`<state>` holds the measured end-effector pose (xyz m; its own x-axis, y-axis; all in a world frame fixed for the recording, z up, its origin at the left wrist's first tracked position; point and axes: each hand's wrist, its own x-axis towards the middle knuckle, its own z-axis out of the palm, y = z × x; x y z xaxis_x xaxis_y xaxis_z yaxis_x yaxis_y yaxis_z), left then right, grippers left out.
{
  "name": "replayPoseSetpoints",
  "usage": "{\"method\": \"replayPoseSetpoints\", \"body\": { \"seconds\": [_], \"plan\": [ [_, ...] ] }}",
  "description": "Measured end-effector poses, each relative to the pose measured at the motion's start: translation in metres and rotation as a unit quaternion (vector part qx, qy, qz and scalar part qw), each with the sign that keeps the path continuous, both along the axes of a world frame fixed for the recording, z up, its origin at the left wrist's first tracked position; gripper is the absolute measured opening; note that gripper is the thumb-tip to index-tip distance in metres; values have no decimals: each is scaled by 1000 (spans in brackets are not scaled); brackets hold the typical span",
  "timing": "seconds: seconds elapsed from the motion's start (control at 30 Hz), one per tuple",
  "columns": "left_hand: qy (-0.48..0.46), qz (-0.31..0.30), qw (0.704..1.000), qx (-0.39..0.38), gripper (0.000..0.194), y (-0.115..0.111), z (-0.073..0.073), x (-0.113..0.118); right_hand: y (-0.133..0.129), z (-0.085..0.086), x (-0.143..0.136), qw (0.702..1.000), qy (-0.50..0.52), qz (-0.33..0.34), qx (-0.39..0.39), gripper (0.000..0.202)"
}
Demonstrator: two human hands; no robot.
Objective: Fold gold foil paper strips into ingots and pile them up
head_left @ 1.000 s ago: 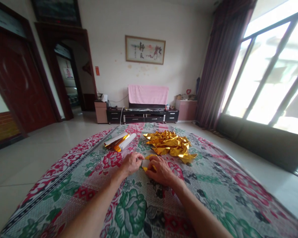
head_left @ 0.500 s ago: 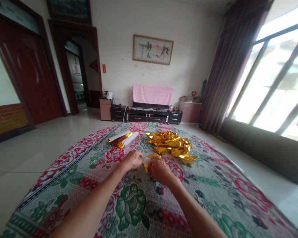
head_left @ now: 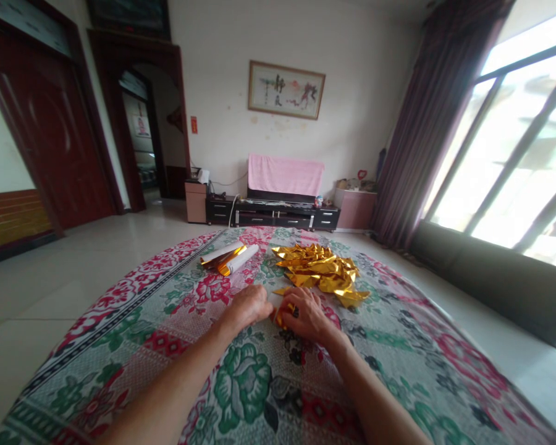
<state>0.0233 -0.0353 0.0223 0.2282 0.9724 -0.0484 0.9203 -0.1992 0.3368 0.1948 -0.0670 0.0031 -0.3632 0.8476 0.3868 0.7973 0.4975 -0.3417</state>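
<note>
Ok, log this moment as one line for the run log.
left hand: pressing gold foil piece on floral cloth | right hand: gripping same piece | folded gold pile: behind hands | foil rolls: back left
</note>
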Motion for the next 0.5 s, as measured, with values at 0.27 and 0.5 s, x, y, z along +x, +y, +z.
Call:
{"method": "replayPoseSetpoints", "body": {
  "seconds": [0.27, 0.5],
  "plan": [
    [13, -6, 1000, -18, 27, -3, 4, 3, 4, -5, 8, 1000, 7, 19, 3, 21],
    [-15, -1, 1000, 22, 24, -1, 2, 3, 6, -4, 5, 999, -11, -42, 6, 16]
  ]
}}
